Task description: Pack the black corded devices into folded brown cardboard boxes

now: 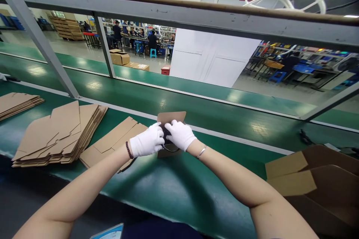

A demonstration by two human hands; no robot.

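Both my hands wear white gloves and meet over a small brown cardboard box (171,118) standing on the green belt (174,190). My left hand (146,141) is closed on a dark item with a thin black cable (169,150) at the box's mouth. My right hand (180,134) grips the same dark item and the box front, fingers curled. The box's top flap stands up behind my fingers. What the dark item is stays hidden under the gloves.
Flat cardboard blanks lie left of my hands: a thick fanned stack (60,134), a thinner pile (112,142) and another stack (15,104) at the far left. An open large carton (316,179) sits at the right. A grey metal frame (196,15) crosses overhead; people work far behind.
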